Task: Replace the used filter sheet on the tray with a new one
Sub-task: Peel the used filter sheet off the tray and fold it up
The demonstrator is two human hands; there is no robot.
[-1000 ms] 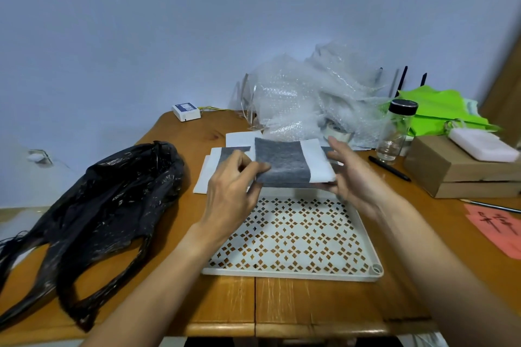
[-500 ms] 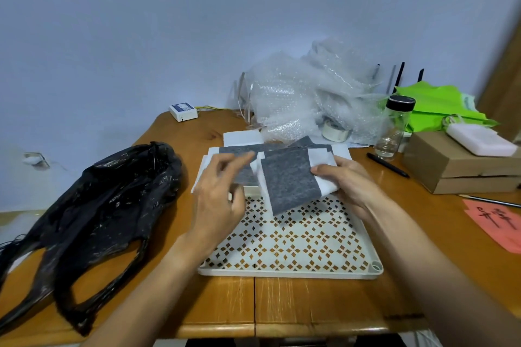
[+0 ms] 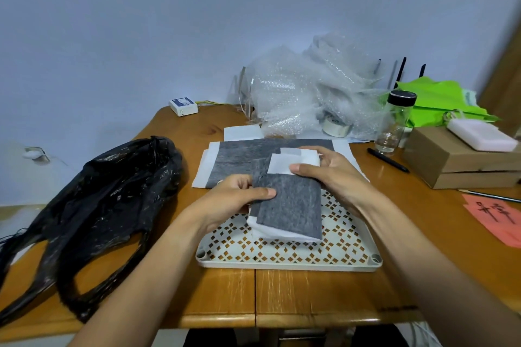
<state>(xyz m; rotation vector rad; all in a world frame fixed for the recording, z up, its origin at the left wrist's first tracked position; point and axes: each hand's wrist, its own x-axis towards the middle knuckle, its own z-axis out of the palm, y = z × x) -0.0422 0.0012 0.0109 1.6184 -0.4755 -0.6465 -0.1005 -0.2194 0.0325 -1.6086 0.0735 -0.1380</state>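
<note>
Left hand (image 3: 234, 200): yours; thumb lies flat across the grey face of the folded filter sheet, fingers curl beneath its left edge, pinching it.
Right hand (image 3: 335, 175): yours; thumb presses the white far end of the same sheet, fingers wrap behind it, gripping it.
Folded filter sheet (image 3: 290, 205): soft, felt-like rectangle, charcoal grey with fuzzy white borders, folded in layers; you hold it between both hands over the tray's far half. Whether its near white edge touches the lattice, you cannot tell.
Tray (image 3: 287, 263): cream plastic, rectangular, rounded corners, raised rim; floor pierced in a diamond lattice with the wood showing through.
Flat filter sheets (image 3: 239, 158): grey-and-white pieces laid flat just behind the tray.
Table (image 3: 282, 298): glossy orange-brown wood with rounded edges.
Black bag (image 3: 107, 205): thin crinkled plastic, slumped left of the tray.
Bubble wrap (image 3: 304, 93): clear, crumpled heap at the back.
Glass bottle (image 3: 394, 121): clear cylinder with a black cap, upright at the right.
Cardboard box (image 3: 456, 160): flat, brown, beside the bottle.
</note>
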